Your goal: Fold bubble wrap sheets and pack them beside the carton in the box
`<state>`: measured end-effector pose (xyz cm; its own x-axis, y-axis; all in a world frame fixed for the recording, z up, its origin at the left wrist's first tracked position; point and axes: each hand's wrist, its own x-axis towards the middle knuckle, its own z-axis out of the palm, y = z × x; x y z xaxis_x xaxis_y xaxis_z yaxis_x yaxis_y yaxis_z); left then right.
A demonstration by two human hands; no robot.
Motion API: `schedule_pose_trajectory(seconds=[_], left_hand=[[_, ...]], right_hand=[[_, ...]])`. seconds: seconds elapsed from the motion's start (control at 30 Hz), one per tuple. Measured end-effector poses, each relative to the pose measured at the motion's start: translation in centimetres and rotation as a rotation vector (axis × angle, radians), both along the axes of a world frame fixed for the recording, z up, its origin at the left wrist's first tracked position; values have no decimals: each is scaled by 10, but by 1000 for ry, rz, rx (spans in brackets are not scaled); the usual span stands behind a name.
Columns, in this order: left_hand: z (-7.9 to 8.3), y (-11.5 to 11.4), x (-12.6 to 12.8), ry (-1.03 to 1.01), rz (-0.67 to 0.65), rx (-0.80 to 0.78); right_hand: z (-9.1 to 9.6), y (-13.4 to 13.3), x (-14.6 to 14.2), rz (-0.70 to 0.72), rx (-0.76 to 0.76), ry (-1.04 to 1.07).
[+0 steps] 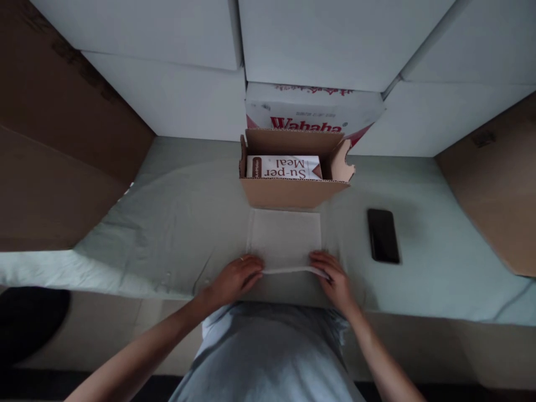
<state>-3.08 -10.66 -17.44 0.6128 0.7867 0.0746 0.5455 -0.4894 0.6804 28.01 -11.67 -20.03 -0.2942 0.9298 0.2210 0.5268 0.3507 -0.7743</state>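
A thin whitish sheet (287, 237), perhaps packing foam, lies flat on the pale green cloth. My left hand (238, 277) pinches its near left corner between thumb and fingers. At the near right corner, my right hand (334, 279) grips the edge, which lifts slightly there. Just beyond the sheet stands an open cardboard box (293, 193) with its flaps up. Inside it is a white carton (285, 166) with brown "Su-per Meal" lettering, upside down from my side.
A dark phone (383, 235) lies on the cloth (180, 195) to the right. Behind the open box is a white "Wahaha" box (310, 106), among stacked white boxes (188, 100). Large brown boxes stand at the left (62, 167) and right (498, 190).
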Motion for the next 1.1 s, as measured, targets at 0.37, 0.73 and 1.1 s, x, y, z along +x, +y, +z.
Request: schedule_pose_trajectory(seconds=[0.37,0.73,1.1], left_hand=[[-6,4,-4,-135,255,-185],[-22,6,7,70,498,-40],[-27,6,8,292,500,99]], right_hand=[[1,4,-5,-163,-131,45],[-5,2,-17,-343,27,-160],[-8,9,-22,-299,68,-343]])
